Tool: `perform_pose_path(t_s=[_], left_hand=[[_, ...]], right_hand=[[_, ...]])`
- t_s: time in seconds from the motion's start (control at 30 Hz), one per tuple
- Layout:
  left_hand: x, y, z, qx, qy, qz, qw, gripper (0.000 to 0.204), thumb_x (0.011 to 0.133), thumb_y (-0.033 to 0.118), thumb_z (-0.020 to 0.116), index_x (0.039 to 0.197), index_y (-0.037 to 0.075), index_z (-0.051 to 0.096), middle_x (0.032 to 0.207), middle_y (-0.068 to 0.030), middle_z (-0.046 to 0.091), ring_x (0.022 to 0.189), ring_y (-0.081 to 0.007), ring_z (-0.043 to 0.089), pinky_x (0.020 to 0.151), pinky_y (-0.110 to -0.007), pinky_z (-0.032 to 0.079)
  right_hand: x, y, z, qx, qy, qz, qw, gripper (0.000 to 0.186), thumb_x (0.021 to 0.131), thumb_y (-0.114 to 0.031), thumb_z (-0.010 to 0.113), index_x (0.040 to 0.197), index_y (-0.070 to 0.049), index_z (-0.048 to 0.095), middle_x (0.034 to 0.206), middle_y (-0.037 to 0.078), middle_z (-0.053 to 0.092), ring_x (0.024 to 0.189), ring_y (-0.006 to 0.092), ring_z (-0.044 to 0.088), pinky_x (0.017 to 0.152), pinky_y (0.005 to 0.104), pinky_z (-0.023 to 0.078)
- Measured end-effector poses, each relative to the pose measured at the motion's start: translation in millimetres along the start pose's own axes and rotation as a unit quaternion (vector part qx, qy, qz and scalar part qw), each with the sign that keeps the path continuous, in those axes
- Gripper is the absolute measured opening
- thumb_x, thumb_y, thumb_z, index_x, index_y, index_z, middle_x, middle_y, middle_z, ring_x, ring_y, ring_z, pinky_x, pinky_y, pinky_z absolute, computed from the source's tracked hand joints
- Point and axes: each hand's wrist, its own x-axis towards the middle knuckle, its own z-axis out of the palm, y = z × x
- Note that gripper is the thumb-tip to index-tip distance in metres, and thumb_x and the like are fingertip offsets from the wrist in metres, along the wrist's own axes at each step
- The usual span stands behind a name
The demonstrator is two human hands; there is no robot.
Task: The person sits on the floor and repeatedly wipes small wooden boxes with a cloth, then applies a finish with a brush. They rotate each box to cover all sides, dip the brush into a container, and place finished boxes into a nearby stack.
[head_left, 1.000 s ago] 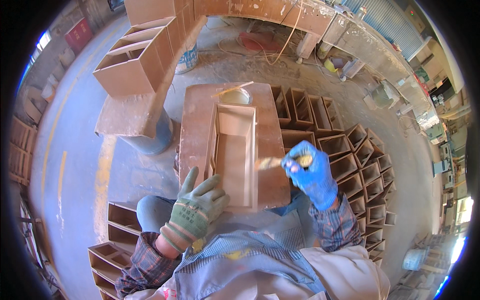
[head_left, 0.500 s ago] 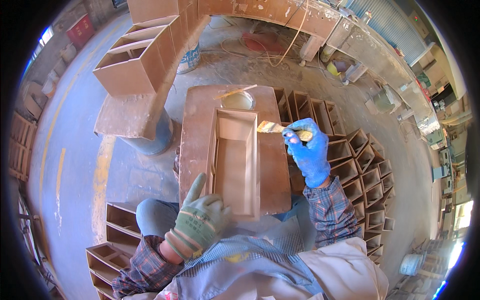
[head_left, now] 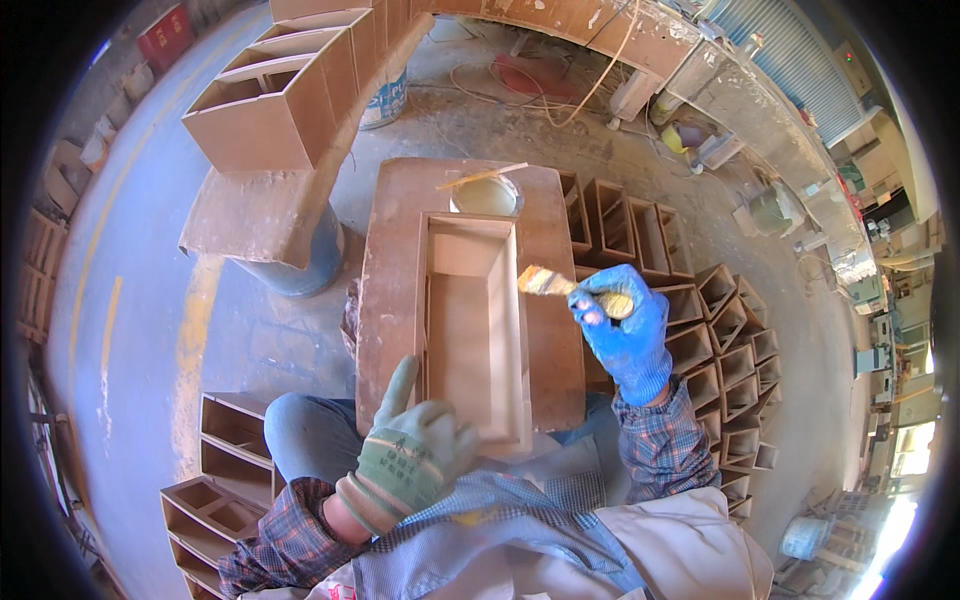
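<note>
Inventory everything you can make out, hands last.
worktop: one, brown, centre
open box: one, brown, on worktop
tub: one, whitish, worktop's far end
stick: one, yellowish, across tub
brush: one, yellowish, right of open box
right boxes: many, brown, beside worktop
further boxes: several, brown, lower left
benchtop boxes: several, brown, upper left
drum: one, blue, left of worktop
container: one, red, far upper left
left hand: one, greenish glove, by open box's near end
right hand: one, blue glove, holding brush
</note>
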Motion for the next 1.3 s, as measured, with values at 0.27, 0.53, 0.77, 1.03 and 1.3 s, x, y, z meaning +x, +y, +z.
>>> perform_pose_path(t_s=[0.27, 0.53, 0.77, 1.03, 1.3], left_hand=[[-3, -1, 1, 0.025, -0.032, 0.001, 0.999, 0.024, 0.068, 0.018, 0.073, 0.091, 0.012, 0.073, 0.078, -0.0044, 0.065, 0.094, -0.0218, 0.070, 0.119, -0.069, 0.027], [-2, 3, 1, 0.019, -0.012, -0.009, 1.000, 0.007, 0.077, 0.016, 0.067, 0.081, 0.011, 0.069, 0.072, -0.0063, 0.063, 0.088, -0.0224, 0.070, 0.119, -0.067, 0.029], [-2, 2, 2, 0.037, -0.039, -0.004, 0.999, 0.009, 0.077, 0.015, 0.068, 0.085, 0.011, 0.070, 0.076, -0.0056, 0.065, 0.092, -0.0215, 0.070, 0.120, -0.067, 0.027], [-1, 5, 0, 0.038, -0.054, -0.020, 0.998, 0.009, 0.081, 0.014, 0.064, 0.086, 0.010, 0.071, 0.076, -0.0071, 0.066, 0.093, -0.0220, 0.071, 0.121, -0.067, 0.027], [-1, 2, 0, 0.069, -0.061, -0.007, 0.996, 0.020, 0.069, 0.021, 0.073, 0.088, 0.015, 0.072, 0.079, -0.0028, 0.067, 0.096, -0.0208, 0.070, 0.122, -0.066, 0.026]], right_hand=[[-48, -36, -27, 0.016, -0.130, -0.019, 0.991, 0.031, 0.096, -0.029, 0.074, 0.096, 0.000, 0.063, 0.081, 0.004, 0.070, 0.075, 0.0067, 0.063, 0.068, 0.0267, 0.054], [-24, -23, -32, 0.099, -0.143, 0.099, 0.980, 0.031, 0.095, -0.029, 0.074, 0.093, 0.000, 0.064, 0.081, 0.005, 0.068, 0.076, 0.0089, 0.062, 0.070, 0.0273, 0.052], [-44, -27, -43, 0.125, -0.182, 0.097, 0.970, 0.029, 0.095, -0.029, 0.073, 0.093, -0.002, 0.064, 0.081, 0.003, 0.067, 0.078, 0.0081, 0.061, 0.070, 0.0274, 0.052], [6, 7, -16, 0.136, -0.075, 0.078, 0.985, 0.021, 0.097, -0.023, 0.071, 0.101, -0.005, 0.061, 0.084, 0.000, 0.064, 0.070, 0.0039, 0.055, 0.060, 0.0221, 0.049], [-46, -27, -46, 0.119, -0.211, 0.081, 0.967, 0.018, 0.097, -0.018, 0.069, 0.098, -0.002, 0.063, 0.081, 0.004, 0.069, 0.075, 0.0086, 0.062, 0.071, 0.0279, 0.053]])
